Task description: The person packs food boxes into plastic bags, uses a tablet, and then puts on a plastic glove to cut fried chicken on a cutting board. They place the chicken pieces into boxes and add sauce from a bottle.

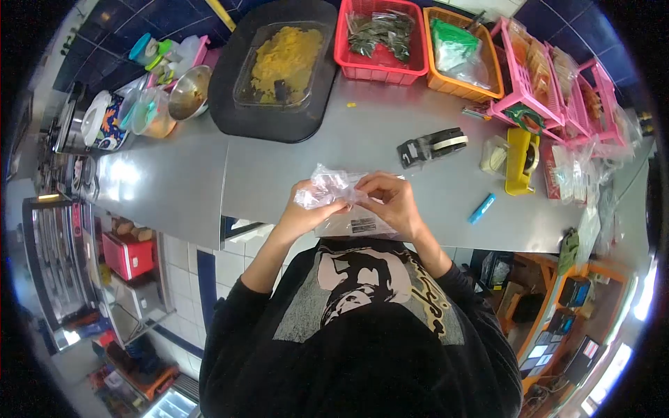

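Observation:
Near the front edge of the steel counter, both hands are on a crumpled clear plastic bag (333, 182). My left hand (304, 214) grips its left side, with the thumb stretched across toward the middle. My right hand (396, 203) pinches the bag's right part between thumb and fingers. Beneath the hands lies flat clear plastic with a dark printed patch (363, 225). What the crumpled bag contains, if anything, cannot be made out. Beyond my right hand sits a black tape dispenser (432, 146) with a pale roll.
A black tray (224, 104) bears a clear container of yellow food (287, 61). Behind stand a red basket (382, 72) and an orange basket (465, 88); pink baskets (524, 106) are further right. A yellow tape dispenser (517, 161) and blue marker (482, 208) lie at right, a metal bowl (189, 94) at left.

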Demonstrator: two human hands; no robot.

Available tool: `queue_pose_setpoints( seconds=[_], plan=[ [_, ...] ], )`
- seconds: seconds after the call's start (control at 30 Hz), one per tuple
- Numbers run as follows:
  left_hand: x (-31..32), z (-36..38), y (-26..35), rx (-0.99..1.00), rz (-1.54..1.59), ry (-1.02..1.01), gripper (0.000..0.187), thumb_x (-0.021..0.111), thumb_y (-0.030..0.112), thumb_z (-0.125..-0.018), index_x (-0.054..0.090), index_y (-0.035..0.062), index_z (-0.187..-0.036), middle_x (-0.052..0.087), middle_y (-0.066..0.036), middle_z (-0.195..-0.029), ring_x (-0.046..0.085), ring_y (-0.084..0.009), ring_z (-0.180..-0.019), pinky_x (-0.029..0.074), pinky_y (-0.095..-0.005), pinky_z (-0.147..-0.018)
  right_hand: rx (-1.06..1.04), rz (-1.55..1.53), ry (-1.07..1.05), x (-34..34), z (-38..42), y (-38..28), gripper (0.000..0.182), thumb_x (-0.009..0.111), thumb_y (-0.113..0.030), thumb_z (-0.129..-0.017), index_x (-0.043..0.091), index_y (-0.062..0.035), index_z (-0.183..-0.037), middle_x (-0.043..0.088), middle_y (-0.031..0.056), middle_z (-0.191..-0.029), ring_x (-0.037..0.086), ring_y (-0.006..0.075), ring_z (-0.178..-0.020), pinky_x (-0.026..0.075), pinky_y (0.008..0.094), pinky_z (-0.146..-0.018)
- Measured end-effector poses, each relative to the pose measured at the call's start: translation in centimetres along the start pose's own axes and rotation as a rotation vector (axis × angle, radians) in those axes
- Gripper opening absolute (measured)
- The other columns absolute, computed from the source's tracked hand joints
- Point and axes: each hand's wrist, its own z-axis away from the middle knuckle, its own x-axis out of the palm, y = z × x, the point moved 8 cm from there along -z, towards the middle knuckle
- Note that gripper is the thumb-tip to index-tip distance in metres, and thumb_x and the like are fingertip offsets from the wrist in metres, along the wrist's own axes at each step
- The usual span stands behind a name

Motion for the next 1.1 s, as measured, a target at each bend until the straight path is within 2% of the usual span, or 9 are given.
queue_pose_setpoints(
  seconds=[0.23, 0.43, 0.53, 0.6, 0.7, 0.83, 0.9, 1.03, 1.1],
  plan=[
    [0.6, 0.1, 1.1, -0.051, 0.138, -0.048, 0.012, 0.068, 0.003, -0.075, 0.065, -0.0037, -0.085, 0.067, -0.009, -0.081, 0.065, -0.0142, -0.074, 0.052, -0.0241, -0.067, 0.005, 0.014, 0.047, -0.3, 0.0, -0.3, 0.016, 0.062, 0.014, -0.072, 0.062, 0.0071, -0.087, 0.058, 0.0108, -0.100, 0.060, 0.0161, -0.092, 0.052, 0.0256, -0.082],
    [0.5, -0.3, 1.1, -0.014, -0.017, -0.045, 0.011, 0.067, 0.000, -0.075, 0.064, -0.0041, -0.085, 0.067, -0.009, -0.080, 0.065, -0.0153, -0.074, 0.053, -0.0254, -0.068, 0.004, 0.053, 0.042, -0.4, 0.1, -0.3, 0.017, 0.061, 0.015, -0.072, 0.062, 0.0068, -0.088, 0.056, 0.0117, -0.103, 0.058, 0.0176, -0.095, 0.050, 0.0280, -0.086],
    [0.5, -0.4, 0.4, -0.107, 0.110, -0.031, 0.012, 0.069, 0.002, -0.073, 0.065, -0.0029, -0.083, 0.067, -0.008, -0.078, 0.065, -0.0141, -0.072, 0.052, -0.0253, -0.067, -0.036, 0.076, 0.058, -0.2, 0.3, -0.9, 0.016, 0.062, 0.013, -0.072, 0.063, 0.0064, -0.086, 0.058, 0.0106, -0.099, 0.060, 0.0163, -0.092, 0.052, 0.0255, -0.083],
    [0.0, -0.7, -0.1, -0.012, 0.035, -0.015, 0.014, 0.072, 0.005, -0.071, 0.066, -0.0021, -0.082, 0.068, -0.008, -0.077, 0.065, -0.0132, -0.070, 0.050, -0.0252, -0.065, -0.035, 0.073, 0.039, 0.1, 0.3, -1.0, 0.015, 0.062, 0.012, -0.072, 0.063, 0.0064, -0.086, 0.058, 0.0105, -0.099, 0.060, 0.0162, -0.091, 0.052, 0.0256, -0.082],
    [0.2, -0.6, 0.2, -0.054, -0.018, -0.038, 0.017, 0.073, 0.007, -0.069, 0.066, -0.0018, -0.081, 0.067, -0.009, -0.077, 0.064, -0.0135, -0.070, 0.050, -0.0257, -0.065, -0.022, 0.040, 0.050, -0.5, 0.0, -0.7, 0.016, 0.063, 0.013, -0.072, 0.062, 0.0068, -0.087, 0.056, 0.0123, -0.101, 0.058, 0.0185, -0.095, 0.050, 0.0291, -0.086],
    [-0.1, -0.7, -0.3, -0.040, -0.064, -0.022, 0.017, 0.073, 0.007, -0.069, 0.066, -0.0021, -0.081, 0.067, -0.008, -0.077, 0.064, -0.0134, -0.070, 0.049, -0.0263, -0.065, -0.007, 0.050, 0.068, -0.4, 0.0, -0.4, 0.016, 0.063, 0.013, -0.072, 0.063, 0.0067, -0.087, 0.056, 0.0126, -0.100, 0.058, 0.0188, -0.095, 0.050, 0.0291, -0.087],
    [-0.1, -0.8, -0.4, -0.021, -0.004, -0.016, 0.017, 0.072, 0.007, -0.069, 0.065, -0.0027, -0.081, 0.067, -0.009, -0.077, 0.064, -0.0139, -0.070, 0.049, -0.0266, -0.065, -0.076, 0.063, 0.063, -0.2, 0.0, -1.0, 0.017, 0.060, 0.015, -0.071, 0.063, 0.0068, -0.086, 0.059, 0.0118, -0.099, 0.061, 0.0172, -0.090, 0.052, 0.0263, -0.083],
    [-0.5, -0.8, -0.8, -0.018, -0.052, 0.026, 0.018, 0.073, 0.008, -0.068, 0.065, -0.0032, -0.081, 0.067, -0.010, -0.077, 0.064, -0.0141, -0.072, 0.050, -0.0275, -0.067, -0.078, 0.082, 0.071, 0.1, 0.3, -1.3, 0.017, 0.061, 0.013, -0.070, 0.064, 0.0050, -0.086, 0.060, 0.0113, -0.097, 0.062, 0.0168, -0.088, 0.052, 0.0255, -0.080],
    [0.0, -0.5, -0.5, -0.176, 0.098, 0.010, 0.024, 0.073, 0.009, -0.066, 0.064, -0.0046, -0.084, 0.066, -0.011, -0.079, 0.063, -0.0143, -0.075, 0.051, -0.0289, -0.069, -0.035, 0.327, 0.060, 0.3, 0.6, -1.7, 0.017, 0.064, 0.009, -0.069, 0.065, 0.0026, -0.084, 0.062, 0.0109, -0.094, 0.063, 0.0188, -0.084, 0.052, 0.0264, -0.074]
  ],
)
